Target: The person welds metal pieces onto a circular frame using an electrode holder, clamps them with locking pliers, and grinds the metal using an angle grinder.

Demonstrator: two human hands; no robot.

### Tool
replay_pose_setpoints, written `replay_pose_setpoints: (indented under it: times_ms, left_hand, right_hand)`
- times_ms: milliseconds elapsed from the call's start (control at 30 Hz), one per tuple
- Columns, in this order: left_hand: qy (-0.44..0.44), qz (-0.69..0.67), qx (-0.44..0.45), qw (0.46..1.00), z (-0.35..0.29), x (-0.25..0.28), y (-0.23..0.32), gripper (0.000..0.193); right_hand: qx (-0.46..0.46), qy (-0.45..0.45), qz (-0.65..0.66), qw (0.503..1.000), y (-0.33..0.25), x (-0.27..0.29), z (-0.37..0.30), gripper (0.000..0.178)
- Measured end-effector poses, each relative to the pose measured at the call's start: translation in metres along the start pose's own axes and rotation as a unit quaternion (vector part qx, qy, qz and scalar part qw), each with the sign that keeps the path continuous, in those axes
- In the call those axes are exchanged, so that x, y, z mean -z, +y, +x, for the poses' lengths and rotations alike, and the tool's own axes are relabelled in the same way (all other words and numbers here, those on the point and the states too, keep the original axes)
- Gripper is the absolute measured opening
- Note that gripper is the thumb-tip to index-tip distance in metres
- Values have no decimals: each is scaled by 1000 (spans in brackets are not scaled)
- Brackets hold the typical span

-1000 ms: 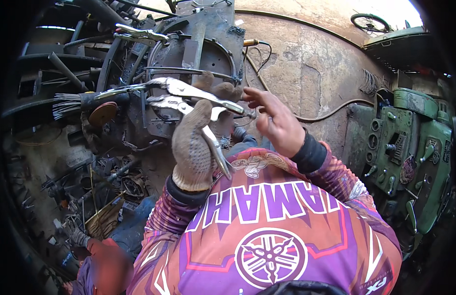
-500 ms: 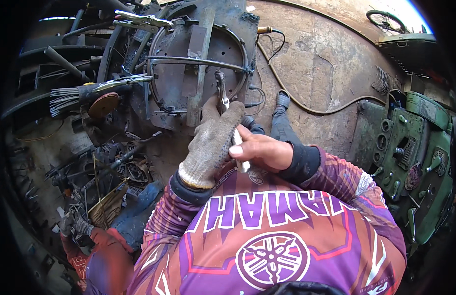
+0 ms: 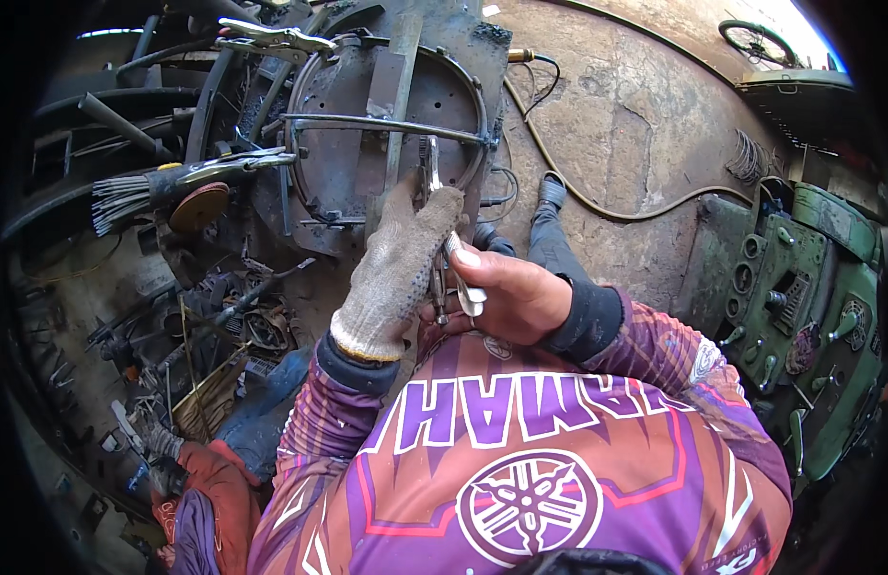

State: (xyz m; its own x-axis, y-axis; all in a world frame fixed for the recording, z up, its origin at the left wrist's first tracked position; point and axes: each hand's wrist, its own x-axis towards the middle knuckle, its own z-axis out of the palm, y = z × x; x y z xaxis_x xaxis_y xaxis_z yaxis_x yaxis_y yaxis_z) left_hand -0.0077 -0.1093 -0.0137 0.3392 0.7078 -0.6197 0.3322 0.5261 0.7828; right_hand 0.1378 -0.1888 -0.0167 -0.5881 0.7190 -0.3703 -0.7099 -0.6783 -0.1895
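Note:
A pair of silver locking pliers is between my hands, its jaws pointing away from me toward the workbench. My left hand, in a grey knitted glove, is wrapped round its upper body. My bare right hand grips the handle end, thumb on the lever; the curled fingers are partly hidden. Just beyond the jaws, a round metal hoop lies on a dark steel plate, crossed by a thin rod. Other locking pliers clamp at the hoop's upper left and left side.
Left of the plate are a bundle of thin metal rods and a brown disc. A co-worker in red crouches at lower left. A hose crosses the floor; a green machine stands at right.
My right hand has shifted lower on the pliers, and their handles now show spread apart. My left hand has moved slightly left. The co-worker at lower left has shifted.

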Motion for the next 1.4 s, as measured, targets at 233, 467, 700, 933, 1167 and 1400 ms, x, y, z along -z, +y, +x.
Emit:
replay_pose_setpoints:
  times_ms: [233, 467, 700, 933, 1167, 1400]
  left_hand:
    - [-9, -5, -25, 1000, 4, 6, 10, 47]
    - [-81, 4, 31, 996, 9, 19, 8, 35]
    - [-88, 355, -311, 878, 11, 35, 10, 38]
    - [158, 510, -536, 654, 23, 35, 70, 24]
    - [82, 524, -512, 676, 57, 48, 71, 28]
    - [51, 516, -489, 702, 61, 49, 75, 28]
  right_hand:
    - [-16, 72, -50, 996, -9, -8, 10, 57]
    - [-1, 105, -46, 993, 3, 0, 15, 46]
    - [68, 85, -64, 992, 17, -2, 32, 45]
    - [58, 120, -89, 987, 14, -6, 30, 48]
    - [66, 119, -123, 983, 8, -17, 29, 57]
    - [69, 94, -77, 990, 15, -8, 34, 67]
